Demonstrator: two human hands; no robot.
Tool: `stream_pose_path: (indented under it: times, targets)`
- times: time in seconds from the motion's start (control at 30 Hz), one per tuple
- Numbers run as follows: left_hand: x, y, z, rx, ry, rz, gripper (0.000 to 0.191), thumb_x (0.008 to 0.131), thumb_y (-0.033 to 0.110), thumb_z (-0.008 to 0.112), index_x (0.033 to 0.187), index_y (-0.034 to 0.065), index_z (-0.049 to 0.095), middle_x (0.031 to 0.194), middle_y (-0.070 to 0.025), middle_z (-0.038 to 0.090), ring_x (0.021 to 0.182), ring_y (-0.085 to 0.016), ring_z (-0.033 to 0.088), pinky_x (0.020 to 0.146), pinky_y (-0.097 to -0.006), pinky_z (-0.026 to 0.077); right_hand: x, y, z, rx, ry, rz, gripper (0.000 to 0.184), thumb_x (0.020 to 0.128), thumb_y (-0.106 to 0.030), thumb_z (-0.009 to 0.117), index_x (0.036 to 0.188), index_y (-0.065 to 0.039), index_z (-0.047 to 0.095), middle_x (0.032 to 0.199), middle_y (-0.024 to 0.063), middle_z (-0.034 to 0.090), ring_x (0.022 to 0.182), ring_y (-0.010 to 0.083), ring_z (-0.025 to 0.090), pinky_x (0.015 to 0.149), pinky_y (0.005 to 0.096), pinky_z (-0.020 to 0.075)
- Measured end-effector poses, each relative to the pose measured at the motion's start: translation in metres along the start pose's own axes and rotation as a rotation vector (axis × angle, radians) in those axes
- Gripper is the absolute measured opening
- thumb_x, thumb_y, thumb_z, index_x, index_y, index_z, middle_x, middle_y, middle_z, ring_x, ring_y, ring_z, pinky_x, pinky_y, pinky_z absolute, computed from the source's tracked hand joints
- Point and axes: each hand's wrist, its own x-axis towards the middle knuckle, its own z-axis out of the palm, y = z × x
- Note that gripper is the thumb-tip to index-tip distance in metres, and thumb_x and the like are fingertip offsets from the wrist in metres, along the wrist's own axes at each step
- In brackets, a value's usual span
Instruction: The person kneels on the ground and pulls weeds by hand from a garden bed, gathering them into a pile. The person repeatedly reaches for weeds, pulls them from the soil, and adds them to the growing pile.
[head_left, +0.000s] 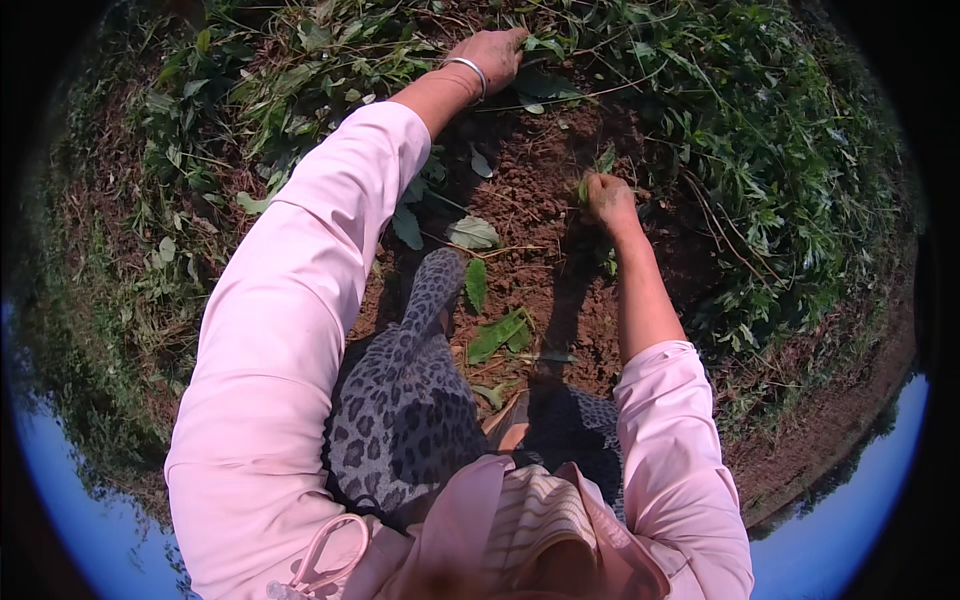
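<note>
My left hand (491, 61), with a silver bangle at the wrist, reaches to the top middle among green stems and leaves (551, 84). Its fingers are bent and partly hidden, so a hold on a stem cannot be made out. Right of the middle, my right hand (607, 196) is closed on a small green plant (583, 187), just over the loose reddish-brown soil (529, 169). Soil stains show on its skin. Between the hands and my legs lie a pale upturned leaf (473, 232) and some torn green leaves (498, 335).
Dense leafy plants (757, 150) grow on the right. Cut or flattened weeds (180, 135) cover the left. My knees in leopard-print trousers (409, 420) are close below the soil patch. A few thin dry stems (731, 232) lie at the right edge of the soil.
</note>
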Motion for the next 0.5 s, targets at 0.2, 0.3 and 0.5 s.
stream_pose_path:
  times: [0.2,0.3,0.5]
  targets:
    - [-0.088,0.050,-0.021,0.028,-0.503,0.364,0.040,0.094,0.013,0.053,0.134,0.0102,0.056,0.101,-0.0229,0.070,0.098,-0.043,0.066,0.089,-0.0509,0.053,0.022,0.014,0.002,0.052,0.005,0.028,0.043,0.097,-0.037,0.063,0.083,0.003,0.071,0.068,0.0200,0.066,0.064,0.0297,0.068,0.064,0.0420,0.0541]
    - [-0.073,0.034,-0.034,0.188,-0.323,0.429,0.052,0.091,0.016,0.063,0.142,0.0179,0.052,0.118,-0.0182,0.065,0.115,-0.039,0.060,0.099,-0.0465,0.051,0.032,0.028,0.002,-0.264,0.154,-0.229,0.044,0.095,-0.040,0.065,0.087,0.002,0.073,0.076,0.0223,0.070,0.070,0.0343,0.070,0.070,0.0426,0.0543]
    - [0.021,-0.007,-0.036,0.321,0.339,0.051,0.035,0.089,0.032,0.065,0.111,0.0045,0.071,0.112,-0.0235,0.070,0.108,-0.038,0.067,0.094,-0.0486,0.051,0.051,0.038,0.011,-0.186,0.174,-0.048,0.048,0.093,-0.046,0.065,0.091,0.001,0.075,0.089,0.0244,0.072,0.087,0.0402,0.070,0.080,0.0456,0.0550]
